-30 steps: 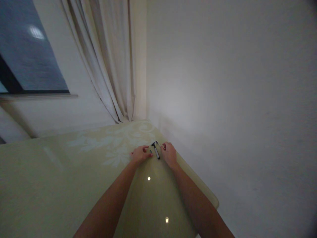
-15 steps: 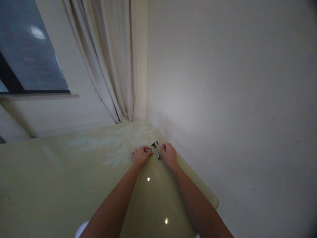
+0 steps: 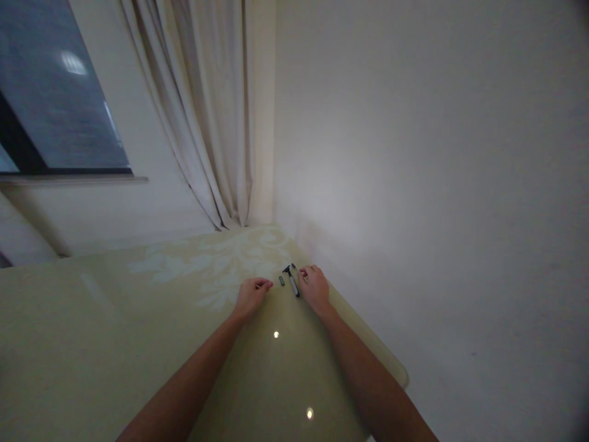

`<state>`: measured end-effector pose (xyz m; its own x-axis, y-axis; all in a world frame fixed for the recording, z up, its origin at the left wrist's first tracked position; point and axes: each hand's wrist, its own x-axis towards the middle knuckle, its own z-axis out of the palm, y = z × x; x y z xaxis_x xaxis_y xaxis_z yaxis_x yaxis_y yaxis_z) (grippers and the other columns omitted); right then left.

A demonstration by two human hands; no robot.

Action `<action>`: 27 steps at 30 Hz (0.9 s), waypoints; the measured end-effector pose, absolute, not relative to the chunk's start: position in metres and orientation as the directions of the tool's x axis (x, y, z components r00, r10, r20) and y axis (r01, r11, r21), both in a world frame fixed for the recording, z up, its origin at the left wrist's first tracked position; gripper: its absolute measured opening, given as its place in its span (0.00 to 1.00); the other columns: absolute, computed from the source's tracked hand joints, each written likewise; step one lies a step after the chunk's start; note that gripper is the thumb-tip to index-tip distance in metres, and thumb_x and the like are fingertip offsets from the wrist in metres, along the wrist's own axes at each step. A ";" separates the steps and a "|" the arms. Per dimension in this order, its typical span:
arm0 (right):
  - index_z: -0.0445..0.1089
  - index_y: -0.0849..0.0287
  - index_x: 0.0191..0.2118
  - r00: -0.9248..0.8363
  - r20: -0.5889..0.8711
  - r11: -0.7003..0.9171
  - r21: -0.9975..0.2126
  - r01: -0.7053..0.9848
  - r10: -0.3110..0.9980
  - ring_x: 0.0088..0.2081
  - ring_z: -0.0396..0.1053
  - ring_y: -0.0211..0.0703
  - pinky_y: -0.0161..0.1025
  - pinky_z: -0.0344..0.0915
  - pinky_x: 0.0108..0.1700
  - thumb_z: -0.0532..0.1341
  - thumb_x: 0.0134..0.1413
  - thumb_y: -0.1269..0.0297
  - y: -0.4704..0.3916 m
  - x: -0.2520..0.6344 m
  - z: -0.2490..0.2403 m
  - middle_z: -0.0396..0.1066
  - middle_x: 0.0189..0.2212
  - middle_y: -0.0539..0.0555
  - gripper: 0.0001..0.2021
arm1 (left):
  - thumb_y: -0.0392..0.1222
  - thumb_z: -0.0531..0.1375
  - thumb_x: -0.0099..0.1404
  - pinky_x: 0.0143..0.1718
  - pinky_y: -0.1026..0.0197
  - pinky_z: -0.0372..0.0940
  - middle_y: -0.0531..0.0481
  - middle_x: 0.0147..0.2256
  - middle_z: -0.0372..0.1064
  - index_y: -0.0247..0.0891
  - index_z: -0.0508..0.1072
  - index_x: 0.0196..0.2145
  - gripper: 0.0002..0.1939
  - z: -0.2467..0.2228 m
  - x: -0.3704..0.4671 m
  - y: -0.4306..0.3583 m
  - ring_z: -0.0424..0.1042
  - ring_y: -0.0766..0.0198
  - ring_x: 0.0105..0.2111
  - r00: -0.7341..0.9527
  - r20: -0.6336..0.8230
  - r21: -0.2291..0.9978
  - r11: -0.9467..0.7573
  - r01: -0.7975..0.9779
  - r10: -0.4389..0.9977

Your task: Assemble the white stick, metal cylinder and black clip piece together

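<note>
A razor (image 3: 293, 285) with a dark head and a grey-and-black handle lies on the table, its head pointing away from me. To its left rests a small dark razor cartridge (image 3: 281, 280). Another small dark piece (image 3: 293, 266), perhaps a second cartridge, lies just right of the razor's head. My left hand (image 3: 251, 296) is left of the cartridge, apart from it, thumb and fingertips together with nothing visible in them. Close to the razor's right side, my right hand (image 3: 315, 287) rests with loosely curled fingers; no held thing shows, and its fingertips are partly hidden.
The glossy pale green table (image 3: 115, 344) carries a white leaf pattern and meets a plain wall (image 3: 414, 184) on the right. A long beige curtain (image 3: 216, 123) hangs behind the far corner. At the upper left is a dark window (image 3: 59, 86).
My left hand has let go of the small cartridge and drawn back to the left, leaving it on the table. The razor and my right hand are nearly where they were.
</note>
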<state>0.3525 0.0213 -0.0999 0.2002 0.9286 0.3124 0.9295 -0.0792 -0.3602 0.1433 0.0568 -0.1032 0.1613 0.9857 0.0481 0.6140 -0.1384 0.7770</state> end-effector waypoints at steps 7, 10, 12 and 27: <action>0.80 0.61 0.48 0.016 0.204 0.024 -0.194 0.981 0.979 0.55 0.73 0.54 0.43 0.65 0.57 0.63 0.69 0.61 0.034 0.312 -0.082 0.78 0.51 0.66 0.12 | 0.56 0.66 0.56 0.32 0.58 0.67 0.47 0.26 0.80 0.40 0.83 0.28 0.16 -0.100 0.050 0.048 0.76 0.54 0.28 0.108 0.095 0.818 -0.140 0.558 0.990; 0.81 0.63 0.47 0.025 0.138 -0.002 -0.166 0.986 0.990 0.53 0.77 0.58 0.46 0.69 0.53 0.62 0.67 0.68 0.048 0.297 -0.079 0.79 0.48 0.70 0.11 | 0.62 0.62 0.59 0.34 0.57 0.68 0.45 0.27 0.80 0.39 0.82 0.30 0.22 -0.105 0.026 0.047 0.77 0.53 0.31 0.039 0.121 0.835 -0.123 0.536 0.992; 0.81 0.64 0.47 0.041 0.101 -0.024 -0.162 0.987 0.994 0.50 0.79 0.59 0.47 0.71 0.50 0.60 0.66 0.72 0.056 0.290 -0.077 0.80 0.46 0.71 0.12 | 0.61 0.57 0.63 0.34 0.57 0.69 0.44 0.30 0.81 0.38 0.83 0.35 0.24 -0.110 0.019 0.046 0.77 0.53 0.32 -0.002 0.132 0.845 -0.111 0.522 0.991; 0.84 0.59 0.38 -0.019 -0.003 0.016 -0.401 0.916 1.000 0.43 0.81 0.53 0.39 0.70 0.44 0.71 0.49 0.68 0.069 0.289 -0.066 0.83 0.38 0.62 0.08 | 0.54 0.61 0.62 0.36 0.56 0.71 0.45 0.38 0.82 0.39 0.82 0.48 0.23 -0.103 0.039 0.047 0.76 0.57 0.30 0.090 0.231 0.794 -0.241 0.558 0.969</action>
